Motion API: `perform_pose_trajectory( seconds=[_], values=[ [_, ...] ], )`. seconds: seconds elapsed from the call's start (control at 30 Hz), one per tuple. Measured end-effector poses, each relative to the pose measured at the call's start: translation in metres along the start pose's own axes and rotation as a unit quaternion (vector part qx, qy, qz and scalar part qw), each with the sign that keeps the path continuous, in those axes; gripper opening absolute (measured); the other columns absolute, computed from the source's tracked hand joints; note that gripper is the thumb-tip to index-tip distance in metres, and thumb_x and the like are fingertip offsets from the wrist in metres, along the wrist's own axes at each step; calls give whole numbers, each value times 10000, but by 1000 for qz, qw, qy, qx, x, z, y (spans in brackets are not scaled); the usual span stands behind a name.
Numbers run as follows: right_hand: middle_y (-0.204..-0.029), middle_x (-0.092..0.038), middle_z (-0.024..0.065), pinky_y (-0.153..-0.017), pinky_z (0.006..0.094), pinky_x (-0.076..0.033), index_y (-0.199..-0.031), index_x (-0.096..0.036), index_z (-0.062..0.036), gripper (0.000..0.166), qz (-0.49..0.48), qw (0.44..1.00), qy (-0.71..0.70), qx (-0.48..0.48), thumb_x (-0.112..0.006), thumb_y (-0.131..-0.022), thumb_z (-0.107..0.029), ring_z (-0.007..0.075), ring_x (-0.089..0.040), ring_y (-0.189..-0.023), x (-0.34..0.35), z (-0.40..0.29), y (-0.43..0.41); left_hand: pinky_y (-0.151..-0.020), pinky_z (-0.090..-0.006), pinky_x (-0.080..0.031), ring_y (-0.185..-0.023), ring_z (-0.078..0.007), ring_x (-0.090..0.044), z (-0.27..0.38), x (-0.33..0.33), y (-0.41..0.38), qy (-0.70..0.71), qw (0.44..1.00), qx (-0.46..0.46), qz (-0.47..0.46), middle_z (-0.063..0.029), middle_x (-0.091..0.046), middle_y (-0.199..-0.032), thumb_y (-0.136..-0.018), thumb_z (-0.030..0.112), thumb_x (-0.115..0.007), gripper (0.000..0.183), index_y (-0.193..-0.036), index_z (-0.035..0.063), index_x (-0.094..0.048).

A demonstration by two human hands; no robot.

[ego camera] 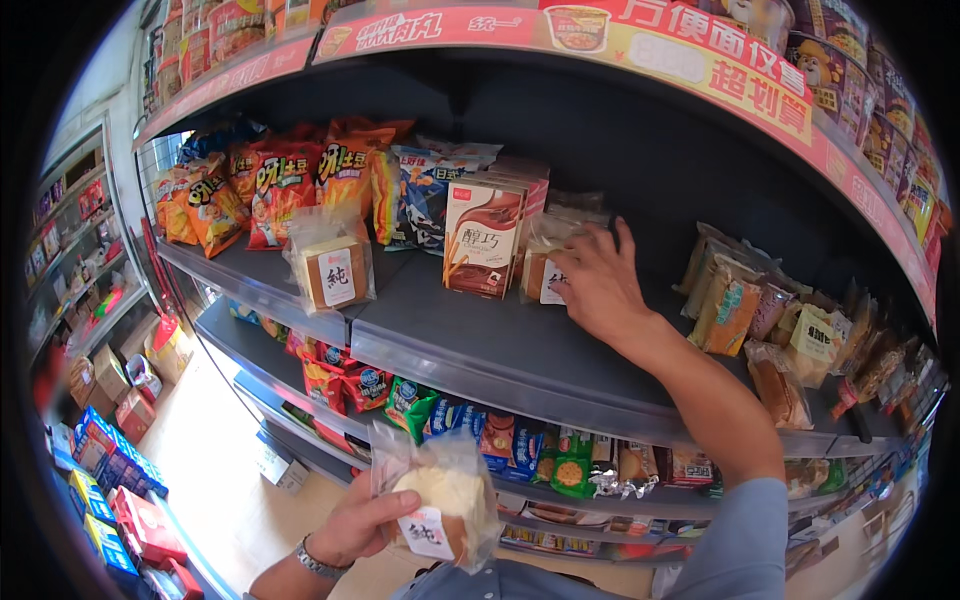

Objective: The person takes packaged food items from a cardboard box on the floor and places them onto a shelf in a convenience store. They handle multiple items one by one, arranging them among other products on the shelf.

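My left hand (360, 517) holds a clear bag of bread (442, 502) with a white label, low in front of the shelf. On the dark shelf (480, 337), my right hand (600, 277) reaches over another bagged bread (541, 262) and covers part of its label; its fingers are spread and bent, and whether they grip the bag cannot be told. Just left of that bread stands a box of chocolate biscuit sticks (482, 238). A third bagged bread (334, 262) stands near the shelf's front edge, further left.
Chip bags (283, 187) fill the shelf's left part. Several packaged breads (724, 307) stand at the right. Above is a shelf with a red printed edge strip (480, 26) and instant noodle cups (829, 71). Snack packets (409, 405) line the shelf below. Boxes (142, 517) stand at lower left.
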State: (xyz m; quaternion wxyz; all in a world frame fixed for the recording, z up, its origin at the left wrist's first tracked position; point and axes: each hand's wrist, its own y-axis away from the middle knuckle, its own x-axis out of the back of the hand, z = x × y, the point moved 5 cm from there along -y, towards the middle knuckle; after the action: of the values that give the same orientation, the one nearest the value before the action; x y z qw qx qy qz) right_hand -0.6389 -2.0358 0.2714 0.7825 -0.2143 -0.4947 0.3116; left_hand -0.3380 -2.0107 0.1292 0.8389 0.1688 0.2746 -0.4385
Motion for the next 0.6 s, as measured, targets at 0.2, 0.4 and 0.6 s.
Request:
perform_pose_trajectory(
  seconds=[0.2,0.4,0.6],
  values=[
    [-1246,-553,152,-914,353,-458,-1334,-481,-53,586,-139,667,-683,-263,-732,-810,-124,234,-531,-1124,35,-23,28,-920,-330,-487,-1076,-174,-586,62,-38,-45,-134,976,-170,1,-108,-581,-1164,-861,139,-660,500,-1283,-8,-436],
    [-1313,-496,194,-870,330,-483,-1479,-217,-28,995,-149,709,-662,-190,-829,-716,-207,228,-538,-1125,46,-51,47,-914,-302,-473,-1061,-148,-574,91,-75,-103,-222,938,-263,-32,-105,-581,-1176,-916,184,-626,450,-1273,-23,-446],
    [-1145,-586,190,-786,317,-533,-1428,-303,7,930,-55,770,-588,-241,-819,-695,-241,222,-608,-975,29,-22,56,-960,-330,-435,-1095,-191,-556,90,-95,-134,-356,883,-302,-46,-138,-577,-1177,-936,298,-608,527,-1294,-42,-425]
  ],
)
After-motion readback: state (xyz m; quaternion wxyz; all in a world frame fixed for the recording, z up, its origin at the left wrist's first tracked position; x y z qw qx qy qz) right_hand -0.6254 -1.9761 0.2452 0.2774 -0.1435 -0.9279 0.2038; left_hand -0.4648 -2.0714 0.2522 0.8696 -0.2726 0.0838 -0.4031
